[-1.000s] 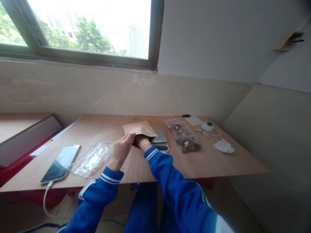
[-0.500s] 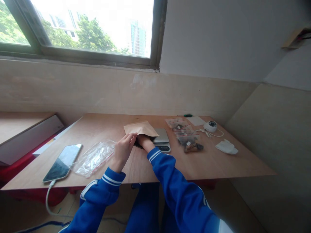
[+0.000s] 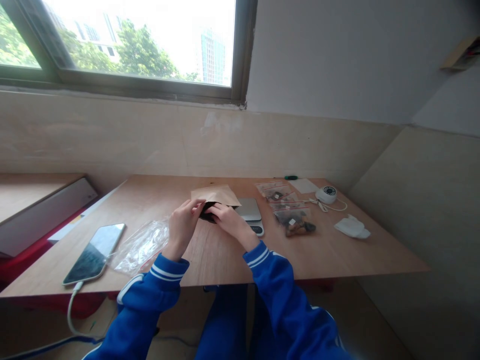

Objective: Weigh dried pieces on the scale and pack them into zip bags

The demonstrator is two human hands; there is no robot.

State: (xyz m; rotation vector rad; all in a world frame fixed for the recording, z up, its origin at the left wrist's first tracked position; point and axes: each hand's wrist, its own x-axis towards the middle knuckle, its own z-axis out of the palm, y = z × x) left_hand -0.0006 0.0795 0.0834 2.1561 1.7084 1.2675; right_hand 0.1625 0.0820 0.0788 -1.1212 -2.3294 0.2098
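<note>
A brown kraft paper bag point(image 3: 215, 194) with a dark inside lies tilted in front of me, its mouth facing me. My left hand point(image 3: 184, 220) pinches the left edge of the mouth between thumb and fingers. At the opening, the fingers of my right hand point(image 3: 230, 220) are bent against the bag's lip, their tips partly hidden in the dark gap. What the bag contains cannot be made out. Just right of the bag, and partly covered by it, is a flat digital scale point(image 3: 250, 210) with a silver top and a small display.
Left lie a crumpled clear zip bag point(image 3: 140, 245) and a phone point(image 3: 95, 252) on a white cable. Several zip bags with dark contents point(image 3: 296, 222) are right of the scale. Further right are a white round device point(image 3: 326, 194), a white crumpled cloth point(image 3: 352, 226), paper point(image 3: 303, 186) and a green-handled tool point(image 3: 290, 177).
My right hand has drawn back out of the bag, so its knuckles and fingers now show at the mouth. My left hand has shifted slightly left and up along the edge.
</note>
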